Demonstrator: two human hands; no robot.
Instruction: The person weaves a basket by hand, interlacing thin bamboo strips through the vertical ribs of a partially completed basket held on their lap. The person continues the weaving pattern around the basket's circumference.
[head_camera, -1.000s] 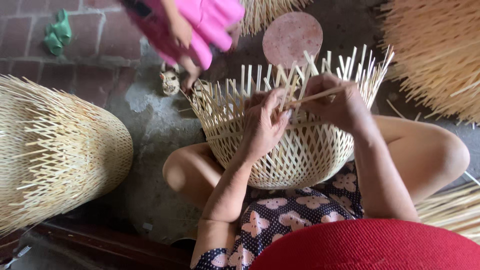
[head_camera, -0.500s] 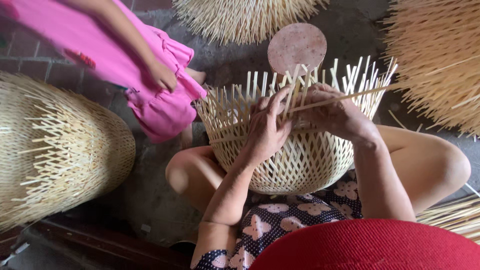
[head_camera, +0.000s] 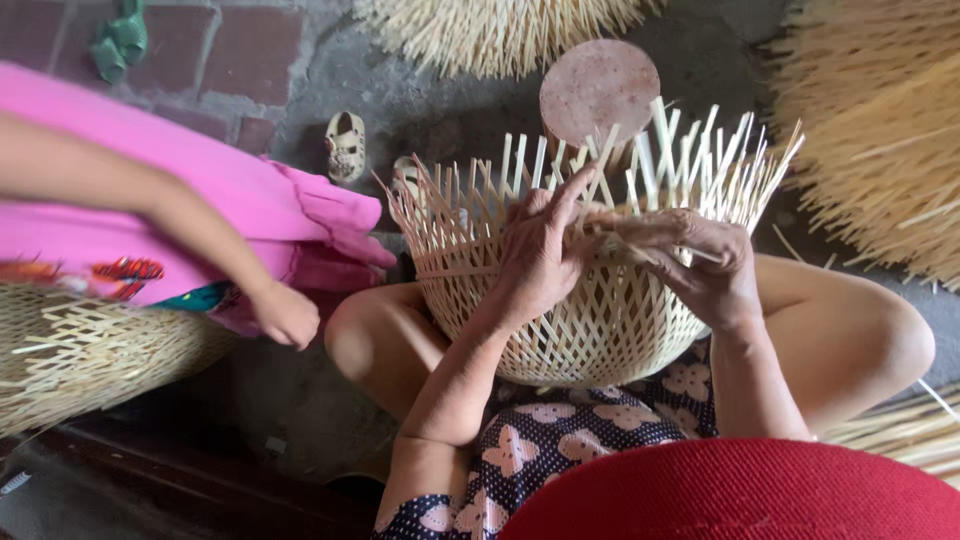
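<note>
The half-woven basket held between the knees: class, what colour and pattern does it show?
The basket is pale straw-yellow, woven in an open diagonal lattice; the head view shows it.

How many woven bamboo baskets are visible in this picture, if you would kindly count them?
4: one basket under both hands, one at the left edge, one at top centre, one at upper right. Others may lie outside the frame.

Pale split-bamboo strips, matt and dry, make up the half-woven basket (head_camera: 590, 300). Rough grey concrete floor (head_camera: 450, 100) underneath, worn red brick (head_camera: 230, 45) beside it. Soft pink cloth dress (head_camera: 250, 200), and a coarse-knit red hat (head_camera: 740, 495).
</note>
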